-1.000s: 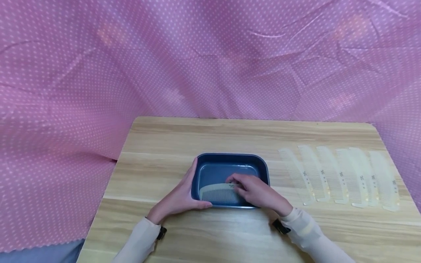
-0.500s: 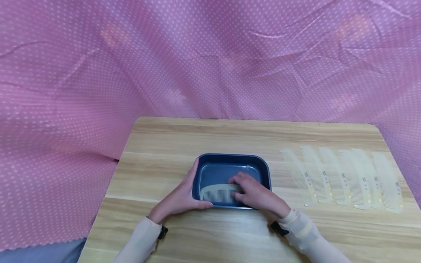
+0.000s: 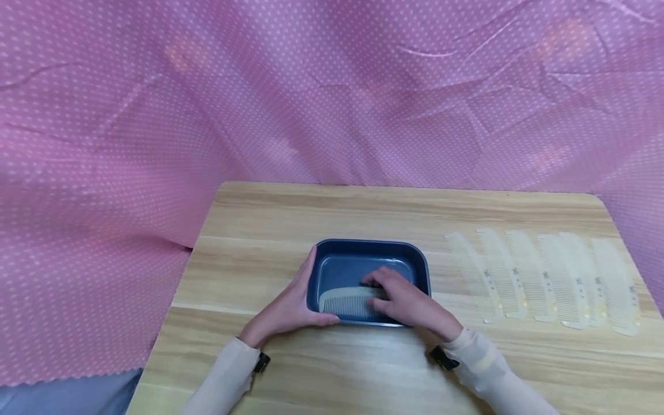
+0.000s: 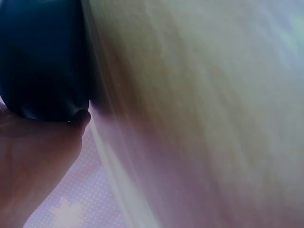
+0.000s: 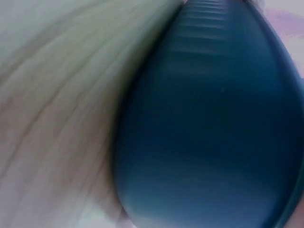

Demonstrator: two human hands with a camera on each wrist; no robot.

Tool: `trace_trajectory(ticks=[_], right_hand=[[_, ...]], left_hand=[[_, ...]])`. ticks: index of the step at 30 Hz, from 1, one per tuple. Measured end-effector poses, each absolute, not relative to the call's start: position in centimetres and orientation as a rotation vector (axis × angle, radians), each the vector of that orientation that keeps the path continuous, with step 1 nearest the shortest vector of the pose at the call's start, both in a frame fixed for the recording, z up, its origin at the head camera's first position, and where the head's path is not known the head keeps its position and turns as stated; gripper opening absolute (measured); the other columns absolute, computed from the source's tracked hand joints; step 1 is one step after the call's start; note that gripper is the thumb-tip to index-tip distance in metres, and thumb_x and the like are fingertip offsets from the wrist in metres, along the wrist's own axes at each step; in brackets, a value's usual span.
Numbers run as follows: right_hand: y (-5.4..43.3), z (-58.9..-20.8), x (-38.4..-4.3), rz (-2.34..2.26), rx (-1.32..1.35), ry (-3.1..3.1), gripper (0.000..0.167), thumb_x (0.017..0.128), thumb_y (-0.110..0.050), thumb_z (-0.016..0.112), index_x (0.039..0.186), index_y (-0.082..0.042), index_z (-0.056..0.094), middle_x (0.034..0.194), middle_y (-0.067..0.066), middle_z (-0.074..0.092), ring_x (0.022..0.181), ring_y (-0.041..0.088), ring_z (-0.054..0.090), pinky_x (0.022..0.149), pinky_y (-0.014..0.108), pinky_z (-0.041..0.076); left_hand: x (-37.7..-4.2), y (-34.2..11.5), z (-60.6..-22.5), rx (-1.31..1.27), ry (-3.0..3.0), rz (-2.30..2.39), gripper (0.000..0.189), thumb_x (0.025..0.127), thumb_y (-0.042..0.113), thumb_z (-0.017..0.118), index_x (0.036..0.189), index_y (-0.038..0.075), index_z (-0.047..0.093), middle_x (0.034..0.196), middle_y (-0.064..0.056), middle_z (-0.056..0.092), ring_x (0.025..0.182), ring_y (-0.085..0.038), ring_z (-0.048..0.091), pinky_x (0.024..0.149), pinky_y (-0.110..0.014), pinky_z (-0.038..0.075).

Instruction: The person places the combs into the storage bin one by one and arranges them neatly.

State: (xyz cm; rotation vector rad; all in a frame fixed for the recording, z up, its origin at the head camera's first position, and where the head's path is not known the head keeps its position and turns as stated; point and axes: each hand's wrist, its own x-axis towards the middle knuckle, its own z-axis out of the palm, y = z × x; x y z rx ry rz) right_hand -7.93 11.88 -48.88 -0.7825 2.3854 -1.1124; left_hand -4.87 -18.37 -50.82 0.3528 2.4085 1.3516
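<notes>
A dark blue rectangular tray [image 3: 370, 241] with rounded corners stands on the wooden table. In it, along the near wall, lies a pale comb [image 3: 344, 300], its teeth facing me. My left hand [image 3: 290, 308] steadies the tray's near left corner, straight fingers along the left side and the thumb along the front. The left wrist view shows that thumb against the dark wall. Over the comb's right end, inside the tray, is my right hand [image 3: 407, 300], fingers loosely bent above the spine and thumb at the teeth. It hides that end. The right wrist view shows mostly tray wall.
Several translucent pale combs [image 3: 524, 276] lie side by side on the right of the table [image 3: 259, 219], some overlapping. A pink dotted cloth [image 3: 332, 104] hangs behind the table's far edge and along its left side. Both wrists carry black straps.
My right thumb has shifted slightly over the comb's teeth while the fingers stay above the spine. The comb keeps its place in the tray. My left hand remains at the corner.
</notes>
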Motion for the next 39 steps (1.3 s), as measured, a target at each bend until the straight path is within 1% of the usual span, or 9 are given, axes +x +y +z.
trace_trajectory(ticks=[5,13,18,22,25,28,30,34,39], right_hand=[[12.1,-48.7,-7.8,-1.248,-0.789,2.372,0.037,0.106,-0.015,0.073,0.14,-0.004,0.066,0.133,0.01,0.066,0.118,0.024,0.063,0.103,0.049,0.056],[12.8,-48.3,-7.1,-1.471,-0.765,2.448,0.03,0.106,-0.004,0.069,0.136,-0.005,0.068,0.12,0.01,0.071,0.104,0.015,0.067,0.092,0.035,0.06],[13.8,-48.3,-6.8,-1.597,-0.824,2.492,0.033,0.104,-0.002,0.072,0.136,-0.009,0.068,0.122,0.011,0.071,0.106,0.018,0.068,0.09,0.037,0.061],[14.6,-48.2,-6.6,-1.672,-0.748,2.521,0.036,0.104,-0.005,0.074,0.138,-0.012,0.067,0.129,0.011,0.07,0.11,0.023,0.069,0.094,0.041,0.06],[15.4,-48.2,-6.5,-1.73,-0.663,2.524,0.037,0.104,-0.005,0.074,0.14,-0.009,0.066,0.132,0.013,0.068,0.114,0.031,0.068,0.098,0.039,0.058],[16.2,-48.2,-6.5,-1.778,-0.588,2.511,0.038,0.105,-0.002,0.072,0.142,-0.002,0.063,0.134,0.017,0.066,0.117,0.038,0.066,0.098,0.031,0.058],[16.7,-48.2,-6.4,-1.798,-0.553,2.501,0.038,0.105,-0.001,0.071,0.142,0.001,0.061,0.136,0.019,0.065,0.118,0.039,0.066,0.097,0.026,0.057],[17.5,-48.2,-6.5,-1.817,-0.514,2.501,0.037,0.106,0.0,0.069,0.142,0.003,0.06,0.137,0.019,0.065,0.119,0.033,0.066,0.096,0.022,0.056],[18.2,-48.2,-6.7,-1.839,-0.479,2.535,0.038,0.107,0.0,0.067,0.144,0.001,0.061,0.136,0.018,0.066,0.119,0.028,0.066,0.097,0.021,0.055]], left_hand=[[-4.9,-18.4,-51.0,0.356,2.401,1.374,0.147,0.081,0.049,0.097,0.174,0.035,-0.015,0.181,0.007,-0.001,0.166,-0.026,0.007,0.125,-0.069,0.019],[-5.0,-18.3,-51.1,0.348,2.385,1.381,0.145,0.082,0.049,0.096,0.174,0.035,-0.016,0.181,0.008,-0.002,0.166,-0.026,0.007,0.126,-0.069,0.019],[-5.0,-18.2,-51.0,0.345,2.373,1.388,0.145,0.082,0.048,0.096,0.174,0.035,-0.015,0.181,0.008,-0.002,0.166,-0.026,0.007,0.125,-0.07,0.019],[-5.0,-18.2,-50.9,0.353,2.375,1.393,0.148,0.081,0.048,0.097,0.174,0.035,-0.016,0.181,0.009,-0.002,0.166,-0.025,0.006,0.125,-0.07,0.018],[-5.0,-18.3,-51.0,0.352,2.376,1.4,0.148,0.08,0.045,0.098,0.174,0.035,-0.016,0.181,0.01,-0.002,0.166,-0.024,0.005,0.125,-0.07,0.017],[-4.9,-18.3,-51.0,0.347,2.375,1.394,0.147,0.081,0.044,0.098,0.174,0.035,-0.016,0.181,0.009,-0.003,0.166,-0.025,0.004,0.125,-0.07,0.017],[-4.8,-18.3,-51.1,0.343,2.374,1.386,0.147,0.081,0.044,0.098,0.174,0.035,-0.016,0.181,0.009,-0.004,0.166,-0.025,0.003,0.125,-0.07,0.017],[-4.7,-18.3,-51.0,0.334,2.371,1.381,0.147,0.081,0.049,0.097,0.173,0.038,-0.017,0.181,0.01,-0.004,0.166,-0.025,0.003,0.126,-0.07,0.017],[-4.9,-18.3,-51.0,0.334,2.372,1.392,0.148,0.079,0.052,0.097,0.174,0.037,-0.016,0.181,0.01,-0.004,0.166,-0.024,0.004,0.125,-0.07,0.017]])
